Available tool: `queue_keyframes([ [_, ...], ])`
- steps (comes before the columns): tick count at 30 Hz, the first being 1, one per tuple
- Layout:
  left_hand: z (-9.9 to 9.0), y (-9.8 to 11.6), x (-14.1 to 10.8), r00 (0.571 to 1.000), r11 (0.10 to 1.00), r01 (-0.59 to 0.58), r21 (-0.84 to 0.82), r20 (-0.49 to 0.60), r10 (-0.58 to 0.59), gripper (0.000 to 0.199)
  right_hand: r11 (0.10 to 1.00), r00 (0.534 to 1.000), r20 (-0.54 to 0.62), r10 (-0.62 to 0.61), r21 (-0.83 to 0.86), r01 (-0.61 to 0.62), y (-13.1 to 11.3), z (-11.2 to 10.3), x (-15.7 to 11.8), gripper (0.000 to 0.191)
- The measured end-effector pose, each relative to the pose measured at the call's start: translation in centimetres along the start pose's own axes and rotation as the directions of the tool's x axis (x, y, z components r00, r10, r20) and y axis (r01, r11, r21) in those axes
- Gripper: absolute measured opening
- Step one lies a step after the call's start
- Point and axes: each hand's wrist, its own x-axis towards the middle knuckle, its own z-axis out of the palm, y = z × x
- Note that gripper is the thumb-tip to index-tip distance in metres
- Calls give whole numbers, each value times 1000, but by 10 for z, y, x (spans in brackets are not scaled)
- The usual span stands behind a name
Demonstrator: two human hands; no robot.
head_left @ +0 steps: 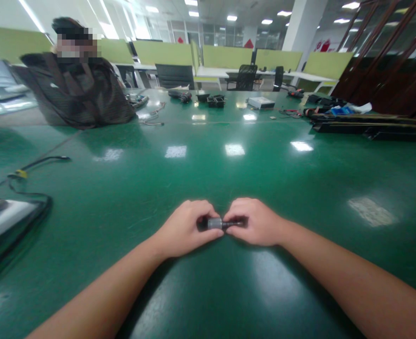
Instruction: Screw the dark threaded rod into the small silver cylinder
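Observation:
A small cylindrical object, dark at its left end with a grey band and a thinner dark shaft to the right, lies level between my hands, low over the green table. My left hand is closed round its thicker left part, thumb below and fingers above. On the thin right part, my right hand pinches with thumb and fingers. The two hands nearly touch. Fingers partly hide both ends of the object, and its exact kind is too small to tell.
A large dark bag stands at the back left, a person behind it. Cables and a flat device lie at the left. Along the far edge are black parts, a white box and long dark bars.

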Motion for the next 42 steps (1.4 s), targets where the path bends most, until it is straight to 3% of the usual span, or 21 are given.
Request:
queue_keyframes([
  [21, 0, -1, 0, 1000, 1000, -13, 12, -2, 13, 20, 1000, 1000, 9, -2, -4, 2, 0, -3, 0, 12],
  [42, -1, 1, 1, 1000, 1000, -4, 23, 2, 4, 21, 992, 997, 20, 79, -97, -76, 0, -5, -3, 6],
])
